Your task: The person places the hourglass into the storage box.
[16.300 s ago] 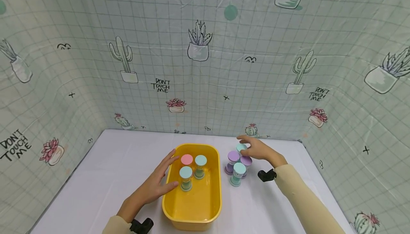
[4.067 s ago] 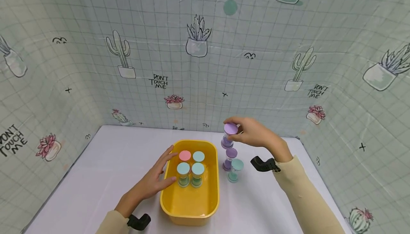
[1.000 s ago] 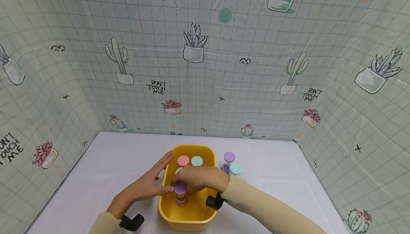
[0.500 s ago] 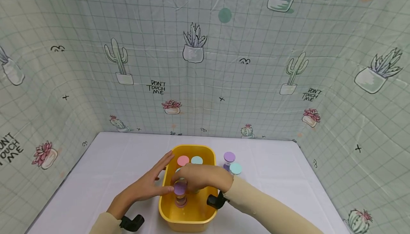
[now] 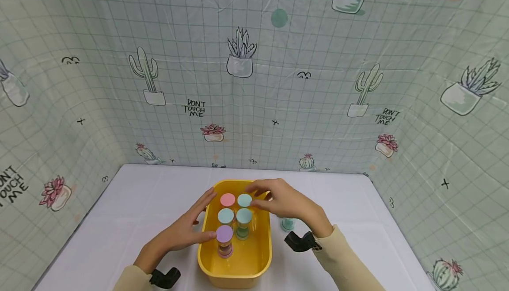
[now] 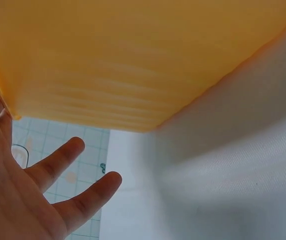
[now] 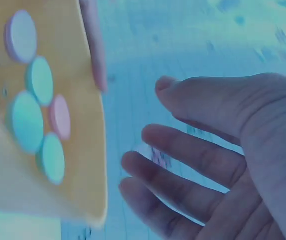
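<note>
Inside a yellow plastic bin [image 5: 234, 276] several small sand timers stand upright: a pink-capped one [image 5: 228, 200], light-blue ones including the nearer right one [image 5: 244, 216], and a purple one [image 5: 224, 234] closest to me. My left hand [image 5: 179, 233] rests spread at the bin's left rim, its thumb reaching over beside the purple cap. In the left wrist view, two fingers [image 6: 83, 200] stretch free of the bin wall. Relaxed and holding nothing, my right hand [image 5: 284, 200] hovers across the bin's right rim. The right wrist view shows its fingers [image 7: 182, 155] apart from the timers.
On the white table [image 5: 159, 193], just right of the bin, stands a light-blue sand timer [image 5: 287, 224], partly covered by my right hand. A grid-and-cactus printed cloth [image 5: 274, 123] rises behind and at both sides.
The purple sand timer, lifted off the table about four seconds ago, now stands in the bin. My right hand has let go and moved up and right; my left hand has stayed put.
</note>
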The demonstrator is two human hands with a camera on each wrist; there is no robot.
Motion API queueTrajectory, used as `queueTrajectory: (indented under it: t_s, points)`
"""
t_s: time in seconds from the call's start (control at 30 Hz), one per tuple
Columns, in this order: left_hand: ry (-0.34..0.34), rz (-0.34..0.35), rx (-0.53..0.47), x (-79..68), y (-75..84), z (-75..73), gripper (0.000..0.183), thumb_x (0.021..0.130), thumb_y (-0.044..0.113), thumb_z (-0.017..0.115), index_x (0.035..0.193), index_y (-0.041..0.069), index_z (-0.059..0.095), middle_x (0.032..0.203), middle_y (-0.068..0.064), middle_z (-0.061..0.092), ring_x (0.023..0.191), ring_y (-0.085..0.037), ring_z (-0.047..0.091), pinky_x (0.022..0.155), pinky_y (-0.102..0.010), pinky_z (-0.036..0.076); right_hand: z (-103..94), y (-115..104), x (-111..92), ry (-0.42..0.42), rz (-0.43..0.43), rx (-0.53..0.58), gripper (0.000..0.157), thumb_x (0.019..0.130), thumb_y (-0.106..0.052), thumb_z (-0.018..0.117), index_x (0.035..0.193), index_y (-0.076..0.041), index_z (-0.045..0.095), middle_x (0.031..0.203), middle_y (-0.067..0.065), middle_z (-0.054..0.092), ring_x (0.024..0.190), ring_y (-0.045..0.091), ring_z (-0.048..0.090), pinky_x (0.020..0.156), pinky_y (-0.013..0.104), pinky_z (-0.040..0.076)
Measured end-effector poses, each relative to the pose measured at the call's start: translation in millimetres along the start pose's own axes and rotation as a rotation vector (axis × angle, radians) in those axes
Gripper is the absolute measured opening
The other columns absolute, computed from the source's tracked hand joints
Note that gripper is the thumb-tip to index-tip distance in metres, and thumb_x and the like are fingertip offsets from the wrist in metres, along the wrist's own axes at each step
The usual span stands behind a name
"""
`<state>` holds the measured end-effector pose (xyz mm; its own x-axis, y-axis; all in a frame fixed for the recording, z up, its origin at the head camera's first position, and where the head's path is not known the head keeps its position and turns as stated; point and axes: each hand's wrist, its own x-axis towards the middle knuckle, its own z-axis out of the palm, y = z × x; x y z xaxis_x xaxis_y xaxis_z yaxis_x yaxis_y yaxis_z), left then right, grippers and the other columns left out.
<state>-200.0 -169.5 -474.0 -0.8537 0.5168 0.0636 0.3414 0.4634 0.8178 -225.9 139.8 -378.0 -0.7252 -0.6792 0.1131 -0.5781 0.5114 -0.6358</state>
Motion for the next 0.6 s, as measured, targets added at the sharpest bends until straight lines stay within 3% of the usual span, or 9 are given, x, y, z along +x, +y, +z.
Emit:
queueTrajectory:
  t_s: [0.13, 0.33, 0.43, 0.6]
  points:
    - [0.008, 0.003, 0.003, 0.2, -1.0, 0.7, 0.096, 0.089, 0.042, 0.074, 0.166, 0.026, 0.019, 0.175, -0.008, 0.005, 0.141, -0.045, 0.04, 0.099, -0.074, 0.045, -5.8, 20.8, -20.4, 0.153, 0.014, 0.013, 0.029, 0.099, -0.02, 0.069, 0.127, -0.01, 0.069, 0.126, 0.01, 0.073, 0.111, 0.027, 0.072, 0.091, 0.035, 0.061]
    - [0.009, -0.005, 0.002, 1.0, -3.9, 1.7, 0.095, 0.089, 0.041, 0.074, 0.166, 0.026, 0.019, 0.175, -0.007, 0.005, 0.141, -0.044, 0.041, 0.099, -0.071, 0.046, 1.0, 48.1, -50.1, 0.351, 0.138, 0.099, 0.031, 0.098, -0.025, 0.071, 0.127, -0.014, 0.069, 0.127, 0.008, 0.072, 0.109, 0.024, 0.072, 0.092, 0.028, 0.06]
    - [0.005, -0.024, -0.006, 0.8, -4.3, 2.0, 0.095, 0.089, 0.041, 0.074, 0.166, 0.027, 0.019, 0.175, -0.005, 0.005, 0.141, -0.042, 0.041, 0.101, -0.07, 0.047, 7.1, 58.5, -65.7, 0.415, 0.179, 0.136, 0.036, 0.097, -0.026, 0.072, 0.131, -0.012, 0.067, 0.13, 0.008, 0.07, 0.117, 0.029, 0.068, 0.094, 0.032, 0.06]
    - [0.007, -0.024, -0.016, 0.4, -4.3, 1.3, 0.095, 0.09, 0.041, 0.074, 0.166, 0.027, 0.02, 0.175, -0.004, 0.005, 0.141, -0.042, 0.041, 0.101, -0.069, 0.047, 15.7, 70.6, -88.2, 0.484, 0.231, 0.104, 0.044, 0.096, -0.026, 0.074, 0.136, -0.011, 0.064, 0.14, 0.009, 0.064, 0.129, 0.034, 0.061, 0.098, 0.043, 0.058]
